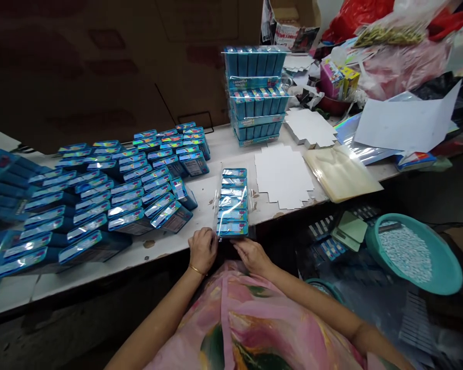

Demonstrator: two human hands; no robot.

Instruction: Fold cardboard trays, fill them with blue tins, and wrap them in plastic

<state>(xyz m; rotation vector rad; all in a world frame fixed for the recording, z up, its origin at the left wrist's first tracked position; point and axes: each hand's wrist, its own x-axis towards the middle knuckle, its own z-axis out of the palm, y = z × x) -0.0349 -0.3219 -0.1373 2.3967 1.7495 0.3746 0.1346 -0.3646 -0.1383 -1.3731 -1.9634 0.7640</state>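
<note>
A row of several small blue boxes (232, 202) lies at the table's front edge in a loose clear plastic wrapper (217, 203). My left hand (202, 250) is closed at the wrapper's near left corner, fingers curled in a pinch on the film. At the near right corner my right hand (252, 255) grips the near end of the wrapped pack, with thumb and fingers close together. The undersides of both hands' fingertips are hidden. Left of the pack stand many loose blue boxes (131, 180) in rows.
Stacked wrapped packs (256, 97) stand behind. White die-cut cards (283, 174) and clear film sheets (341, 172) lie to the right. Below the table's right side sits a teal basin (443, 257) of small white pieces. A large cardboard box (100, 61) stands at the back.
</note>
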